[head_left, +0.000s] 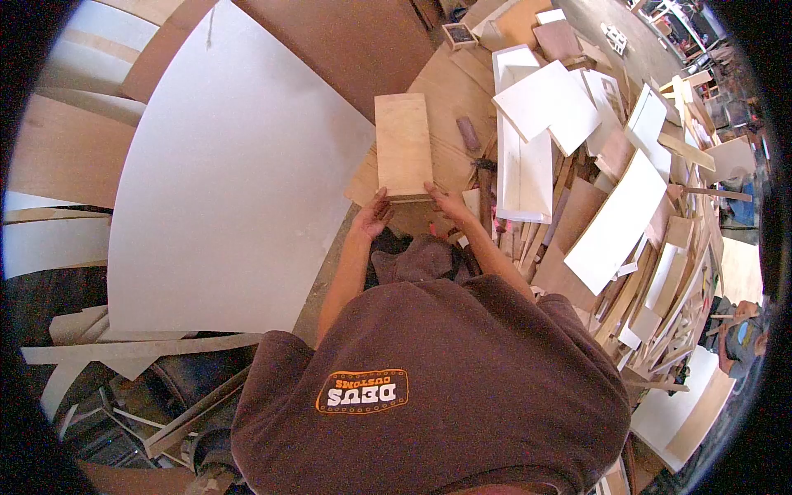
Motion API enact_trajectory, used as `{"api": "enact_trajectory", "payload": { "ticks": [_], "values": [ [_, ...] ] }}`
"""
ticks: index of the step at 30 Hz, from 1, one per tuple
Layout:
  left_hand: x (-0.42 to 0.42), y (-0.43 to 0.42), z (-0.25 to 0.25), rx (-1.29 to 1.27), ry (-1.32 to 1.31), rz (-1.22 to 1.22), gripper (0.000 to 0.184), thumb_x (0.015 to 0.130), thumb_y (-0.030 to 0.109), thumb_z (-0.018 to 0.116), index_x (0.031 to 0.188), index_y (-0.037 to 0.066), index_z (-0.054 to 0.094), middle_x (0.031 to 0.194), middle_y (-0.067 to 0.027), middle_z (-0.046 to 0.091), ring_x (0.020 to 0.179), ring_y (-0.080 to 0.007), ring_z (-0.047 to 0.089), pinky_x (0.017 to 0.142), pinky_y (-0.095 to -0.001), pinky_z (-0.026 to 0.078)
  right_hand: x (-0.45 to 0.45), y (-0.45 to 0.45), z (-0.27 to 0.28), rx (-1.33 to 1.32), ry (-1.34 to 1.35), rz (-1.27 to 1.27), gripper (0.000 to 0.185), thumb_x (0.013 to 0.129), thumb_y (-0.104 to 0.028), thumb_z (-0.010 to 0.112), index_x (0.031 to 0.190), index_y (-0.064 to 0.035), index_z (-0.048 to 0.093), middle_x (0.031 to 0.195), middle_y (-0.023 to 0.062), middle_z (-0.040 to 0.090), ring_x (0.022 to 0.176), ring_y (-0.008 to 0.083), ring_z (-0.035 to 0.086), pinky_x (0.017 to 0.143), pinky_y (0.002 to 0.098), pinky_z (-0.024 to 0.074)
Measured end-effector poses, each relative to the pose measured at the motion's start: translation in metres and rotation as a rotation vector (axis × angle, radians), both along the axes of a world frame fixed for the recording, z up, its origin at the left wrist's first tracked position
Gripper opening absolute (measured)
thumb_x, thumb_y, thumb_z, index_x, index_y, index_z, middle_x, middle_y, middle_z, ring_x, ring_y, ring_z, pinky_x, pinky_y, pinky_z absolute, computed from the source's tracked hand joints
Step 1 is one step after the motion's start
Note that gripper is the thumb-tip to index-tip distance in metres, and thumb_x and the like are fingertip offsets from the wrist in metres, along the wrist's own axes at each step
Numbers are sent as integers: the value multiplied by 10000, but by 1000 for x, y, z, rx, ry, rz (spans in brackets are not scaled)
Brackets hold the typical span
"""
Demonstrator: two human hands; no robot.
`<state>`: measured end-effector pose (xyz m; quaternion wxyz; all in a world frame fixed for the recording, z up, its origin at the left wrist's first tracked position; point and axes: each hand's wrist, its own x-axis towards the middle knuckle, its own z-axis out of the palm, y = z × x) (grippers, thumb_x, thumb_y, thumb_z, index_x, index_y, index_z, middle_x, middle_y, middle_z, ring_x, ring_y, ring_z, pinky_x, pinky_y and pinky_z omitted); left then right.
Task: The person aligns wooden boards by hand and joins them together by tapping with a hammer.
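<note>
Left to right: big white panel first, its right corner close to the plywood worktop. Our left hand grips the near-left corner of a bare plywood box, fingertips at the edge; what's underneath is hidden. Box sits at the worktop's near edge, towards its left corner, long axis pointing away from us; can't tell if it's resting or lifted. Our right hand grasps the near-right corner, thumb up on the edge, other fingers mostly hidden. Handling guess: stiff, fairly light if hollow (can't see inside), dry face so little slip, corners could chip or splinter. Near-end hold probably lets the far end lever down; mid-length on both long sides should balance better. Further right, a dark brown cylinder lies on the worktop, then white boards among scrap.
</note>
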<state>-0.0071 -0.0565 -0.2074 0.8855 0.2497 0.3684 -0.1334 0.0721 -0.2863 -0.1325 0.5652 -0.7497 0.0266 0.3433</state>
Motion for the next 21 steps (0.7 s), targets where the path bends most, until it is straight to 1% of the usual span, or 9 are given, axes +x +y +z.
{"api": "enact_trajectory", "payload": {
  "ticks": [2, 5, 8, 12, 17, 18, 19, 20, 21],
  "values": [
    [1, 0, 0, -21, 50, 12, 561, 741, 333, 831, 1181, 97, 575, 1218, -71, 501, 1150, -218, 453, 1006, -375, 392, 2, 0, -17, -27, -22, 6, 1003, 720, -800, 564, 1369, -41, 480, 1295, 194, 549, 1026, 342, 614, 781, 444, 478],
    [-1, 2, -3, -35, 33, -7, 555, 737, 315, 834, 1184, 110, 576, 1223, -71, 492, 1152, -222, 454, 1010, -381, 385, 4, -1, -26, -113, -44, 18, 988, 736, -811, 527, 1345, -34, 509, 1271, 193, 562, 1007, 322, 619, 798, 462, 479],
    [-2, -1, 11, 1, 60, 17, 568, 737, 309, 834, 1203, 125, 567, 1246, -72, 479, 1170, -222, 447, 1017, -389, 377, 2, -1, -17, -152, -43, 53, 972, 744, -822, 498, 1327, -45, 536, 1252, 190, 572, 977, 309, 620, 803, 467, 477],
    [-1, 2, 1, -17, 62, 5, 592, 733, 312, 836, 1219, 122, 555, 1256, -77, 474, 1185, -222, 441, 1025, -399, 366, 2, -1, -21, -143, -66, 51, 987, 738, -831, 492, 1299, -23, 556, 1217, 196, 589, 943, 292, 622, 784, 440, 478],
    [-1, 0, 8, 21, 75, -29, 743, 715, 362, 841, 1319, 110, 489, 1396, -105, 390, 1266, -228, 381, 1105, -413, 261, 2, -3, -6, -144, -59, 71, 980, 748, -826, 483, 1288, -11, 559, 1183, 189, 606, 930, 281, 624, 781, 419, 479],
    [0, 0, 5, 22, 75, -29, 743, 715, 362, 841, 1319, 110, 489, 1396, -105, 390, 1266, -228, 381, 1105, -413, 261, 2, -3, -7, -148, -35, 75, 977, 750, -825, 483, 1291, -15, 558, 1175, 184, 609, 928, 278, 622, 782, 415, 479],
    [1, -1, 2, 68, 63, -44, 548, 790, 412, 750, 1204, 110, 555, 1178, -83, 498, 1074, -225, 460, 917, -377, 357, 2, -2, -8, -150, -23, 76, 975, 751, -824, 483, 1292, -16, 557, 1172, 181, 611, 926, 277, 622, 783, 412, 479],
    [1, -1, -1, 114, 51, -59, 419, 866, 461, 658, 1090, 109, 622, 960, -62, 606, 883, -221, 539, 729, -340, 452, 1, -2, -9, -151, -12, 77, 973, 752, -823, 483, 1293, -18, 556, 1168, 178, 613, 925, 276, 621, 783, 410, 479],
    [1, -1, 2, 115, 51, -60, 419, 866, 461, 658, 1090, 109, 622, 960, -62, 606, 883, -221, 539, 729, -340, 452, 1, -1, -13, -153, -22, 54, 975, 753, -823, 483, 1295, -15, 555, 1177, 181, 608, 928, 275, 620, 787, 411, 481]
  ]
}}
